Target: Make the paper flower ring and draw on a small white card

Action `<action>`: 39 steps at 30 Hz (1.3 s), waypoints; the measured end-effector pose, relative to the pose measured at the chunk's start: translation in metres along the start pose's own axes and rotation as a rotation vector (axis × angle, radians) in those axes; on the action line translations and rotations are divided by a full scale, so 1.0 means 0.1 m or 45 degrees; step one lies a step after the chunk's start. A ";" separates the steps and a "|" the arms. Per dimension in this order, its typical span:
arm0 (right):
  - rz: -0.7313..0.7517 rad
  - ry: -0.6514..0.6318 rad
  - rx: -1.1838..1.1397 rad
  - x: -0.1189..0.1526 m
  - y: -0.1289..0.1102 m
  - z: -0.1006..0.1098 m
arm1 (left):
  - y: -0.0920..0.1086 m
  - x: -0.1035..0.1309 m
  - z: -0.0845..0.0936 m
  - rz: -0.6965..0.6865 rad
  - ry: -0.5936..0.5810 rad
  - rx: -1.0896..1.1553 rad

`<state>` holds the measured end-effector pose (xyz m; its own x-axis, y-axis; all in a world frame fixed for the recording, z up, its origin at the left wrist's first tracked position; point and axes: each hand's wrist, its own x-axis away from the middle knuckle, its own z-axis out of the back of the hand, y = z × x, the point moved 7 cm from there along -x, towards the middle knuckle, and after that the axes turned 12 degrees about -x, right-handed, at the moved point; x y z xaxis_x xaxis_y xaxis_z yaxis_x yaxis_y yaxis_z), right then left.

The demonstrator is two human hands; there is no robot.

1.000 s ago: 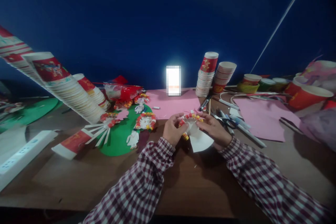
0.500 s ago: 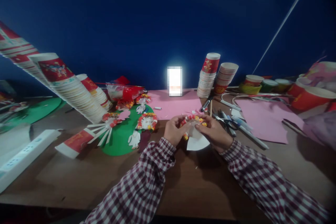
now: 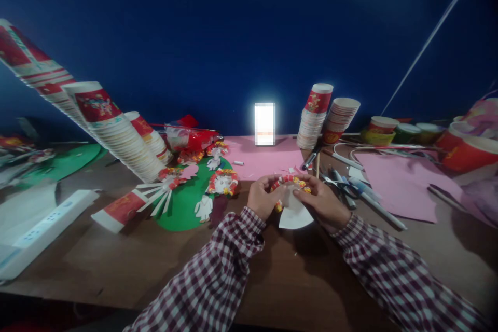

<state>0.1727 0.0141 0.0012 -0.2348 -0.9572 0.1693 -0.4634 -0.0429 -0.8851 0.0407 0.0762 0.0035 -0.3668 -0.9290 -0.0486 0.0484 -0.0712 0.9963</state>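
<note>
A dark blue wall (image 3: 187,36) is seen behind a brown surface (image 3: 175,272), on which paper, cups and tools are spread. Near the middle of the surface, between the two hands, a ring (image 3: 290,180) is held. It is patterned in red, yellow and white, and its rim is bumpy. A white piece (image 3: 296,218) is held with it; its lower edge is curved and is turned toward the person, while its upper part is partly covered by the fingers. Whether the two are joined cannot be told.

The ring is grasped at its left side by the left hand (image 3: 262,198) and at its right side by the right hand (image 3: 324,203), with both thumbs laid over the front. The cuffs are checked.

Open room is left on the surface below the hands, as far as the front edge. Beyond them, a pink sheet (image 3: 264,158) is laid flat. Close on the right, the way is crowded by scissors (image 3: 342,185), a stick (image 3: 317,165) and pens (image 3: 383,210), with a second pink sheet (image 3: 408,181) farther out.

On the left, a finished-looking ring (image 3: 223,182) and a white cutout (image 3: 203,207) are placed at a green sheet (image 3: 184,215). Farther left, a fringed cup (image 3: 119,211) is laid on its side near a power strip (image 3: 46,233). Leaning cups (image 3: 116,129) are stacked behind it.
</note>
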 end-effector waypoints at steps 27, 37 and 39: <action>0.001 -0.074 0.080 0.03 -0.02 -0.06 | 0.05 0.02 0.02 0.002 0.039 0.022; 0.002 -0.052 0.033 0.00 -0.01 -0.02 | 0.03 0.02 -0.04 0.026 -0.050 0.008; 0.004 -0.040 0.018 0.00 -0.01 -0.01 | 0.04 0.03 -0.05 0.031 -0.070 0.001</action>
<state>0.1720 0.0144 0.0029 -0.2093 -0.9657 0.1535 -0.4508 -0.0440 -0.8915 0.0447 0.0716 0.0072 -0.4157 -0.9093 -0.0207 0.0572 -0.0489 0.9972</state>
